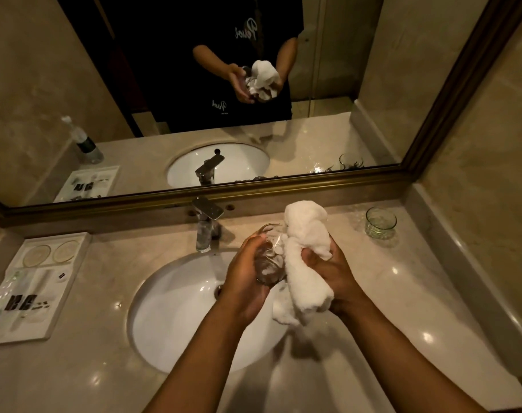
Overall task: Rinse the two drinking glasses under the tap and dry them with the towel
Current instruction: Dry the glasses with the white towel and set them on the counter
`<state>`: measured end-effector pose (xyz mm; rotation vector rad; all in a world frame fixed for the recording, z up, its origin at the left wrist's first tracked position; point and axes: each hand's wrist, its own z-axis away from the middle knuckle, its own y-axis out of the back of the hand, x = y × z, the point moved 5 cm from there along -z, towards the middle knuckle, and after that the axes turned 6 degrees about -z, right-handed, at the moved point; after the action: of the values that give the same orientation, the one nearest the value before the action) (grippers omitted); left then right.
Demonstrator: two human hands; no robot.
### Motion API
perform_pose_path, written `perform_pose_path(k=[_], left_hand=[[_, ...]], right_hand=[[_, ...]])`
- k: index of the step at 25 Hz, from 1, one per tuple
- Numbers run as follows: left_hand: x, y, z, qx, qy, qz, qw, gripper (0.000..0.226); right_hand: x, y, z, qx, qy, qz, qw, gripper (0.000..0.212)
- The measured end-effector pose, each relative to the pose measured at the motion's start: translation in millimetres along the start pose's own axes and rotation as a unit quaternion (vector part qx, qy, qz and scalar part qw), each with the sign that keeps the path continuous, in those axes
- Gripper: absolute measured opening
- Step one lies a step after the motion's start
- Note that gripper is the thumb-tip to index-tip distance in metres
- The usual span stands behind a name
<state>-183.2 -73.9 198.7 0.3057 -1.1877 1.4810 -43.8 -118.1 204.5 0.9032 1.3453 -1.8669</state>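
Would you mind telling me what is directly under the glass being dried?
Under the clear drinking glass lies the white oval sink basin. The left hand covers most of its drain, and the white towel hides the basin's right edge.

The only lettering that shows stands on the dark shirt (200, 55) of the person reflected in the mirror (432, 114), in the upper middle of the frame. A pale script word with a round emblem sits high on the chest, and a smaller copy of the same script lies lower, near the hem; both are mirror-reversed and too blurred to read with certainty. On the white tray (33, 287) at the left edge of the frame, small dark sachets and a small dark label carry marks, but these are too small to make out. No numbers or signs can be read anywhere else.
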Motion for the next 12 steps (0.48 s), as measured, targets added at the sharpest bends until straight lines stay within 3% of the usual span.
perform_pose_path(k=[2, 3, 5, 8, 10, 12], left_hand=[[-2, 3, -3, 0.025, 0.017, -0.007, 1.000, 0.030], [-2, 4, -5, 0.039, 0.017, -0.015, 0.999, 0.029], [-8, 12, -8, 0.082, 0.026, -0.012, 0.996, 0.038], [-11, 31, -18, 0.119, 0.010, 0.055, 0.991, 0.063], [-9, 38, -18, 0.135, -0.014, 0.031, 0.990, 0.047], [-2, 44, -16, 0.170, -0.045, -0.050, 0.983, 0.033]], right_hand=[[-11, 6, -4, 0.034, 0.095, 0.151, 0.983, 0.058], [-15, 4, -4, 0.037, 0.131, 0.222, 0.965, 0.061], [-18, -6, 0, 0.015, 0.152, 0.283, 0.947, 0.060], [-15, -24, 13, -0.091, 0.107, 0.319, 0.937, 0.050], [-22, -24, 16, -0.106, 0.111, 0.361, 0.920, 0.047], [-39, -16, 12, -0.052, 0.134, 0.463, 0.874, 0.054]])
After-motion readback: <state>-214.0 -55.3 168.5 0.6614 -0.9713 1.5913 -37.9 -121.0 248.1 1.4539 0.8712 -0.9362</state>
